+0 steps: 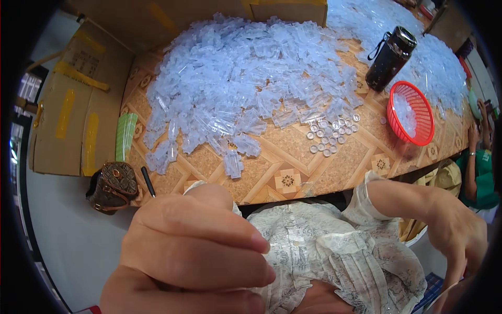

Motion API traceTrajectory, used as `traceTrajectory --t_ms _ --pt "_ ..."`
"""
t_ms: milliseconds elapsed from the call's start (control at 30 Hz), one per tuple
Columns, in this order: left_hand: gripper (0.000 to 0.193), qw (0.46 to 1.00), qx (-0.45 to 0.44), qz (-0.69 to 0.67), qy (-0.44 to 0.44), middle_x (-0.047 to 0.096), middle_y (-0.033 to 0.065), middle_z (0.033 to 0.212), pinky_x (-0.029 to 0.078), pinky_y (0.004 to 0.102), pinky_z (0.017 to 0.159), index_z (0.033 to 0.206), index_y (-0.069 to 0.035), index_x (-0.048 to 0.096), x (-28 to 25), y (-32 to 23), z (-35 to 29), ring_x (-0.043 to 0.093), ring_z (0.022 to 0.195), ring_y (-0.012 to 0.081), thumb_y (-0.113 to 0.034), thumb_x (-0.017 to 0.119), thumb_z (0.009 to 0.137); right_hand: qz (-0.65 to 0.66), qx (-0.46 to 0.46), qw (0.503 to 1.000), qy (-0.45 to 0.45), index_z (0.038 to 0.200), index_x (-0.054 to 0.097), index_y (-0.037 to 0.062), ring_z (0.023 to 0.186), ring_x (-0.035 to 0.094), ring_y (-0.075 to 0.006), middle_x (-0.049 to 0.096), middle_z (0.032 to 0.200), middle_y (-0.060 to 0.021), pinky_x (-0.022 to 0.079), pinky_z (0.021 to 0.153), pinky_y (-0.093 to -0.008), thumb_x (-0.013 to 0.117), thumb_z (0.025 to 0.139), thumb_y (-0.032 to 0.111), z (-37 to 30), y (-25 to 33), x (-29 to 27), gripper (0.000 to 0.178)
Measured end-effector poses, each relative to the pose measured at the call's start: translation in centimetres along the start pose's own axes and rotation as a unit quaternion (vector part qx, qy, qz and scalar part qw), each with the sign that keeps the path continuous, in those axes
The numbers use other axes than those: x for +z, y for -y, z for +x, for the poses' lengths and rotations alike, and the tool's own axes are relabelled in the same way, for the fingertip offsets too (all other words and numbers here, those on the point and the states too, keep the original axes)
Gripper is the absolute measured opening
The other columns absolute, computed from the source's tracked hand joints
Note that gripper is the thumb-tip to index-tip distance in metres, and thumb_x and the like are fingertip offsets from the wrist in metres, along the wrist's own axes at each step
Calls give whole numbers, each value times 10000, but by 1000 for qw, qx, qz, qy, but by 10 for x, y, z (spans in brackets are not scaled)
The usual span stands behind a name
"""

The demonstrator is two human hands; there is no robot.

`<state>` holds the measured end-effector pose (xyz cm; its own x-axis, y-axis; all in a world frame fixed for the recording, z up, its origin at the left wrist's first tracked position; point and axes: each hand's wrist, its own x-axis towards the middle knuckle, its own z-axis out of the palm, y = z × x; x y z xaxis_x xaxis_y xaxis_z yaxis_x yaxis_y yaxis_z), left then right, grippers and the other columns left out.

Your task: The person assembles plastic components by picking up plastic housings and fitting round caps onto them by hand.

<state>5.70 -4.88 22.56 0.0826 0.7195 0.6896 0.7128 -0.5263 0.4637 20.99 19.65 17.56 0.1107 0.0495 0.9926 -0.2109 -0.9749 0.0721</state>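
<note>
My left hand (193, 248) is raised close in front at the lower left, its fingers curled together. Whatever they hold, if anything, is hidden behind them. Far out at the lower right, my right hand (460, 235) hangs with bent fingers pointing down, beside a curved, shiny edge (454, 295) at the picture's rim. Its fingertips are partly hidden, so its grip does not show. On the table beyond my hands spreads a big heap of clear plastic pieces (230, 78). Several small round clear caps (329, 137) lie loose at the heap's near right side.
A red plastic basket (432, 118) with small clear parts stands right of the caps, a black flask (387, 65) behind it. Cardboard boxes (78, 104) border the left. A brown patterned pouch (117, 183) and black pen (148, 181) lie near them. Another person in green (483, 180) sits far right.
</note>
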Motion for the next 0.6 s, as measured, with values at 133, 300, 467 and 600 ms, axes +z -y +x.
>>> traceTrajectory --t_ms 133,300,467,600 --pt "388 998 -44 21 -28 481 120 895 501 419 566 940 -52 447 -2 -21 2 561 598 252 -417 327 992 -229 49 954 -186 884 706 83 1085 537 -262 672 930 -37 445 899 -546 561 787 -73 -26 7 -13 234" --pt "362 994 -13 2 -110 476 132 927 499 438 574 974 -72 441 10 -8 -14 567 615 268 -410 313 995 -200 137 919 -311 1128 621 187 1228 402 -223 602 1008 23 278 1062 -563 772 736 320 -92 8 -66 441" --pt "259 958 20 67 -277 541 52 733 381 288 470 872 -23 590 29 63 -30 477 490 151 -251 471 906 -238 95 873 -415 1320 436 121 1256 375 -287 523 1068 -41 276 1068 -554 661 795 457 -154 22 -102 662" --pt "159 925 -242 143 -255 645 98 870 479 303 647 997 -3 643 32 195 -26 609 714 184 -85 594 870 -193 85 815 -540 1383 357 -4 1244 430 -302 556 1189 -148 293 1072 -522 645 811 331 -181 27 -125 723"
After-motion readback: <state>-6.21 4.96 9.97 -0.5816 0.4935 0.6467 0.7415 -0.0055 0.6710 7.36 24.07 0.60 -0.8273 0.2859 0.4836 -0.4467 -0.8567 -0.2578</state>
